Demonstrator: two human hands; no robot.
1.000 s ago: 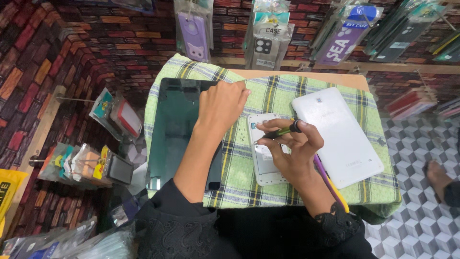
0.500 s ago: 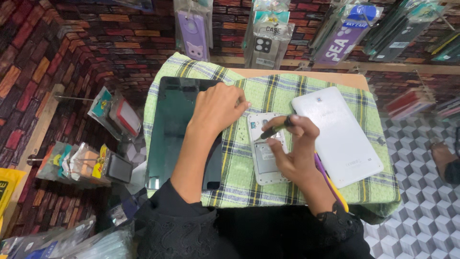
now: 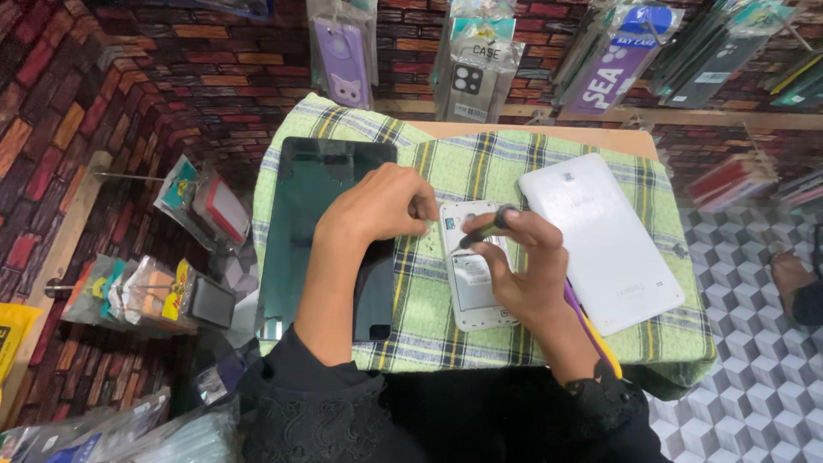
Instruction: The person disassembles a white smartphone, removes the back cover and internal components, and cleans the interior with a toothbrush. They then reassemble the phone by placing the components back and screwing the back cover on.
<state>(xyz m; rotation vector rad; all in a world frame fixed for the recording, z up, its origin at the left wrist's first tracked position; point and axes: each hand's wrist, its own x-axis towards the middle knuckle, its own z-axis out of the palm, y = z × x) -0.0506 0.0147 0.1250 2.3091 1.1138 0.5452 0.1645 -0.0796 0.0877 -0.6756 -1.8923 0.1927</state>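
Your right hand (image 3: 523,274) pinched tight on a small dark tool (image 3: 482,231) over the white phone (image 3: 471,266) — your left hand (image 3: 381,206) loosely curled, holding nothing, fingertips at the phone's edge.

Bright even light, soft shadows, edges warped

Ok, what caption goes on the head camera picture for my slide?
Right hand holds a dark tool over an opened white phone; left hand steadies it.

My left hand (image 3: 381,206) rests palm down, fingers curled. My right hand (image 3: 523,270) pinches thumb and forefinger together, wrist bent near me.
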